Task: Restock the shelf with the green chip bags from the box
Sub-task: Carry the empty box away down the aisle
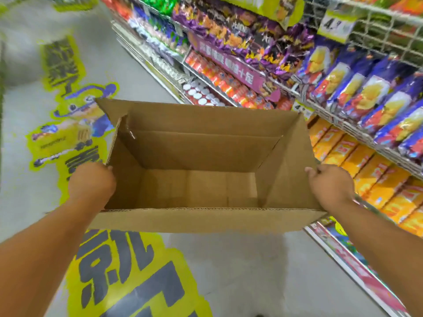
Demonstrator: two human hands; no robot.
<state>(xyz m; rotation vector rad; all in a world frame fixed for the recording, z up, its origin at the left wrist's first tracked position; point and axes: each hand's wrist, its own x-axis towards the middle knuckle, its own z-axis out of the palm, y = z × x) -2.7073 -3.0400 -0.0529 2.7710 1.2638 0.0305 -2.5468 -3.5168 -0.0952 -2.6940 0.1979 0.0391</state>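
One cardboard box [201,170], held up over the aisle floor [240,271], open top toward the camera, inside bare brown card, no bag in it; two hands on it, one per short side; left hand [91,183] with grip curled over the left wall's top edge; right hand [329,183] with grip pinching the right wall's rim. Shelf [325,106] to the right, stocked in rows: purple bags, blue packs, orange packs, red tins; green chip bags [160,3] blurred on the far top row. Two yellow price tags; yellow decals on the floor.
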